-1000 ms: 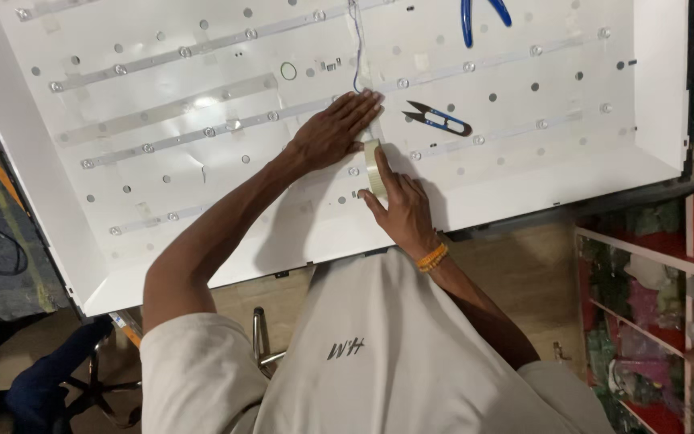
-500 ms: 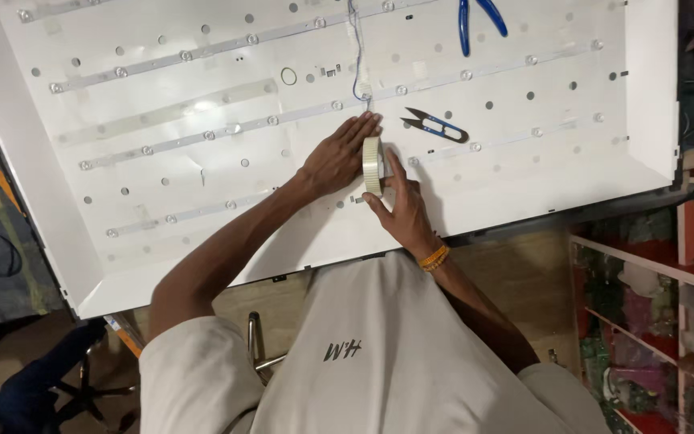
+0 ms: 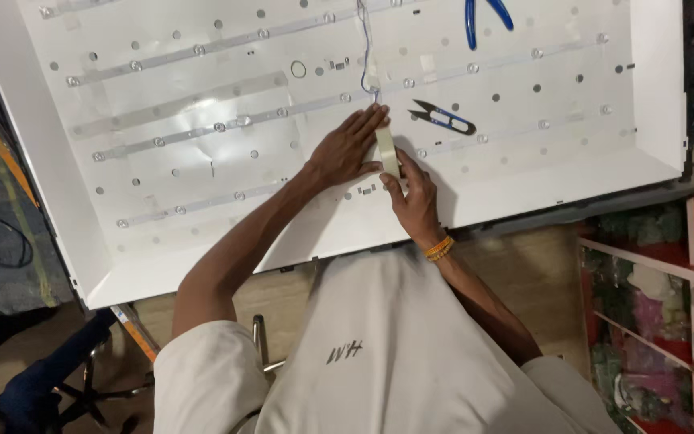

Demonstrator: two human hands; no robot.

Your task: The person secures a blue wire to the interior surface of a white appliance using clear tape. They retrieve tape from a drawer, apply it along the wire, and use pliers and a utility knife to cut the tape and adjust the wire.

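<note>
Your right hand (image 3: pixel 415 193) is gripping the tape roll (image 3: pixel 387 153); left hand (image 3: pixel 347 149), fingers flat, is pressing the white panel (image 3: pixel 202 120) mid-frame; taping underway, unfinished.

View: single, head-worn camera. Position: above the person's own torso, looking steeply down and forward. Field: arms and both hands at centre, near; white backlight panel (image 3: pixel 202 161) fills the upper frame, tilted against the frame edges; shelving (image 3: pixel 660 305) at right edge; floor at left.
</note>
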